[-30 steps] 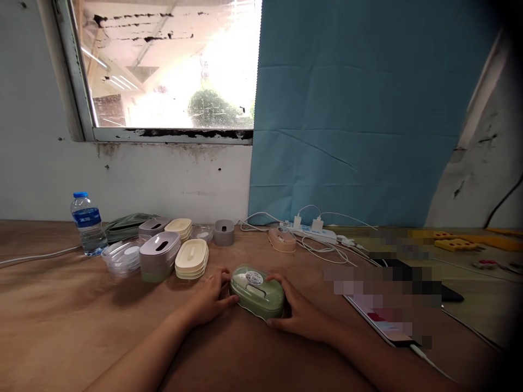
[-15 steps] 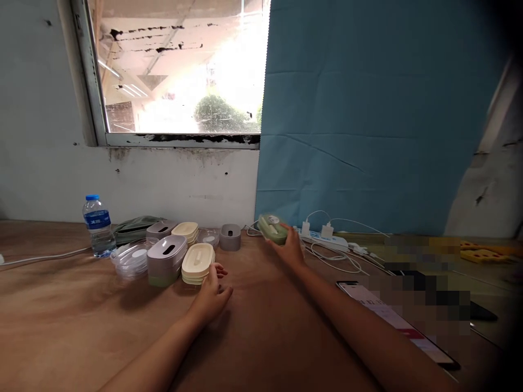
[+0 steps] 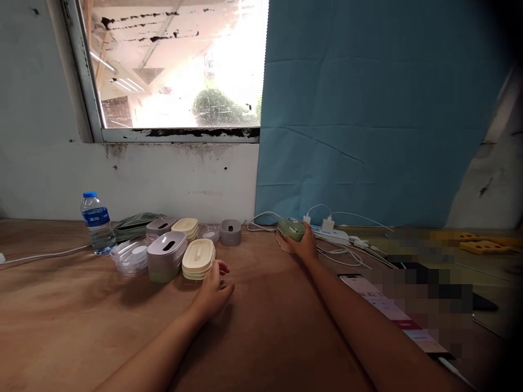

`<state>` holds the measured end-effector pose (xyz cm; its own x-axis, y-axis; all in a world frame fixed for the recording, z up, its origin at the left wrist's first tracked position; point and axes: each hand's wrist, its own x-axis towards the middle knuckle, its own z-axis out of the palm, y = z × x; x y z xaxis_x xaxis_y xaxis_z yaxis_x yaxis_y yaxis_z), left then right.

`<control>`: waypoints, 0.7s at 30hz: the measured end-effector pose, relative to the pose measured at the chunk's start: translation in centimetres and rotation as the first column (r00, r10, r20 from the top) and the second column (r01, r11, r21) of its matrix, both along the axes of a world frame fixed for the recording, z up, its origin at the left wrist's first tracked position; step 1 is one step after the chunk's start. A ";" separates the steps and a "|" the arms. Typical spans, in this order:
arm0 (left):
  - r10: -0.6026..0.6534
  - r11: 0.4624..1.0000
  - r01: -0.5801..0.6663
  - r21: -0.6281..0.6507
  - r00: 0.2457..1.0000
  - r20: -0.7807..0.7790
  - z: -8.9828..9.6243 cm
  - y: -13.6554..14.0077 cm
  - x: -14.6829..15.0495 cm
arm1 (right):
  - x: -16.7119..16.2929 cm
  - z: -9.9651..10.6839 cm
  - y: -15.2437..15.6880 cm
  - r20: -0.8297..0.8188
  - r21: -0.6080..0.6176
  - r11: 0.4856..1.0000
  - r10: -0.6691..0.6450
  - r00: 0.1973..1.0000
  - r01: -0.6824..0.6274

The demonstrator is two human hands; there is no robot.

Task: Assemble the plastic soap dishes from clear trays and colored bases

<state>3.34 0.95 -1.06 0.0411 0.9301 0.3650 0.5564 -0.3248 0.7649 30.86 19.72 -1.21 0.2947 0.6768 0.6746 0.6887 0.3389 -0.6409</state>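
My right hand (image 3: 305,246) grips a green lidded container (image 3: 291,228) by its right side, near the wall and just left of the power strip. My left hand (image 3: 214,286) rests at the right side of a stack of cream-yellow lids (image 3: 198,257), its fingers loosely bent and the thumb apart, with nothing in it. Left of that stack stand a lilac-grey box (image 3: 166,256) with a slot in its top and a stack of clear plastic containers (image 3: 133,253). Behind them are a second cream-yellow stack (image 3: 186,226), another grey box (image 3: 161,224) and a small grey box (image 3: 230,233).
A water bottle (image 3: 97,223) stands at far left beside a folded grey-green cloth (image 3: 133,226). White cables and a power strip (image 3: 330,235) with chargers lie behind my right hand. On the right is a phone (image 3: 388,310) on the wooden table (image 3: 253,337).
My right hand has carried the green container a little to the right and lowered it toward the tabletop. My left hand has stayed beside the cream-yellow lids. The view has shifted slightly.
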 end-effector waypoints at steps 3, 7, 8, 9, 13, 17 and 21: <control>-0.015 1.000 0.015 -0.007 1.000 0.006 0.0 0.0 0.0 | 0.0 0.0 -0.3 -0.016 -0.003 1.000 0.009 1.000 -0.009; -0.023 1.000 0.023 -0.010 1.000 0.010 -0.1 0.0 -0.1 | -0.4 0.0 -1.2 -0.024 0.000 1.000 0.028 0.999 -0.028; -0.024 1.000 0.024 -0.008 1.000 0.012 -0.2 0.0 -0.1 | -0.5 0.0 -1.5 -0.026 -0.005 0.999 0.033 0.999 -0.033; -0.026 1.000 0.026 -0.006 1.000 0.015 -0.2 0.0 -0.1 | -0.5 0.0 -1.7 -0.031 -0.011 0.999 0.036 0.999 -0.036; -0.025 1.000 0.025 -0.005 0.999 0.025 -0.1 0.0 -0.1 | -0.6 0.1 -2.3 -0.051 -0.038 0.999 0.035 0.998 -0.037; -0.022 1.000 0.022 0.007 0.999 0.026 0.1 0.0 -0.1 | -0.3 0.1 -2.3 -0.046 -0.051 0.997 0.047 0.998 -0.049; -0.015 1.000 0.015 0.006 0.999 0.031 0.1 -0.1 0.0 | 0.2 0.2 -2.1 -0.018 -0.040 0.997 0.066 0.998 -0.067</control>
<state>3.33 0.86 -0.97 0.0433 0.9275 0.3713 0.5276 -0.3368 0.7799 31.06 17.65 -0.98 0.2592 0.7217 0.6419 0.6548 0.3572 -0.6660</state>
